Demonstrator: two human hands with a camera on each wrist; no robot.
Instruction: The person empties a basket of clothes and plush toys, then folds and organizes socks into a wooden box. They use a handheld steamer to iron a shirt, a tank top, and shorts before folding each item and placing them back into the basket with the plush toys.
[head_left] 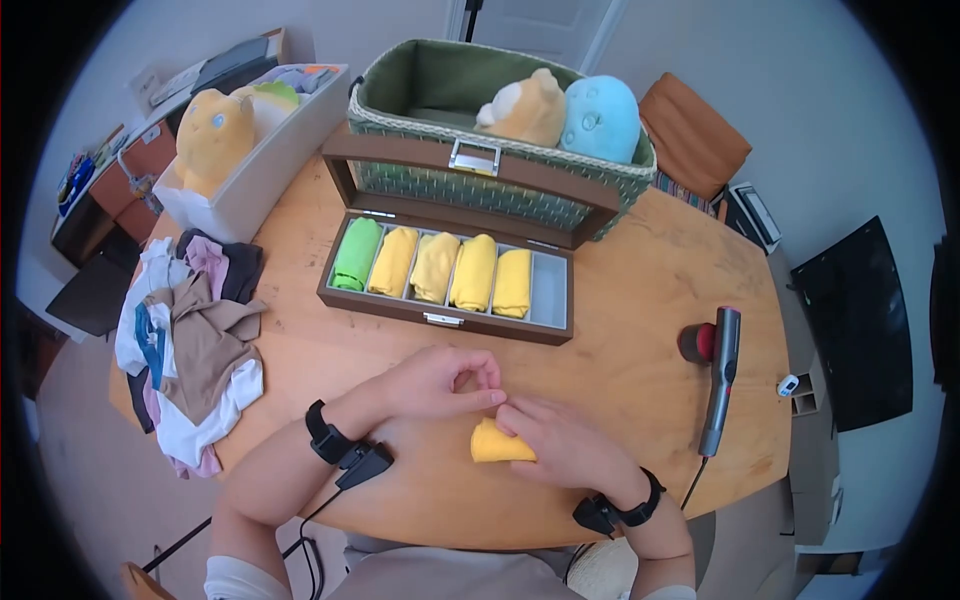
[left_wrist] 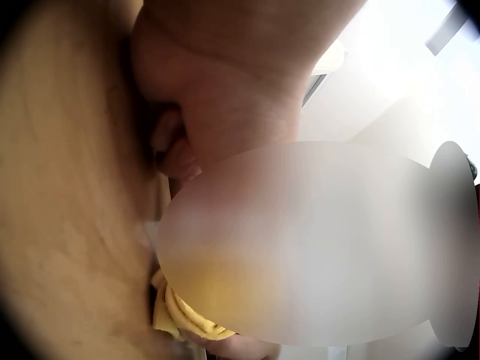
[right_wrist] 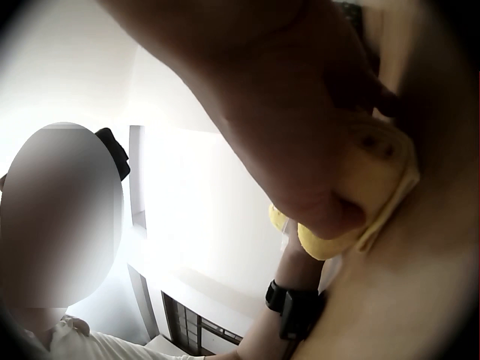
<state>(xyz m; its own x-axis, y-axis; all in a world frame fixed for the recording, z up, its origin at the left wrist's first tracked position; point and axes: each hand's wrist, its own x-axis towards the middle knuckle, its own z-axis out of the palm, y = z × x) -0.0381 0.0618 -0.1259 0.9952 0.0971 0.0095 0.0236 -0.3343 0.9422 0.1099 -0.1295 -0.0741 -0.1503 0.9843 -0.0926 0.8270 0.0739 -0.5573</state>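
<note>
A rolled yellow cloth (head_left: 490, 443) lies at the near middle of the table, and my right hand (head_left: 568, 440) grips it from the right with fingers curled over its top. In the right wrist view, the cloth roll (right_wrist: 386, 169) shows between thumb and fingers. My left hand (head_left: 435, 383) hovers just left of it, fingers loosely bent around nothing, its thumb tip close to the right fingertips. Beyond both hands stands a brown divided box (head_left: 385, 308), its windowed lid raised. Inside are a green roll (head_left: 356, 254) and several yellow rolls (head_left: 473, 272); grey lining (head_left: 548, 290) shows at the right end.
Behind the box, a green-lined woven basket (head_left: 420, 90) holds two plush toys. At left are a pile of clothes (head_left: 205, 340) and a white bin (head_left: 262, 165) with a yellow plush toy (head_left: 213, 140). A corded styling tool (head_left: 720, 380) lies at right.
</note>
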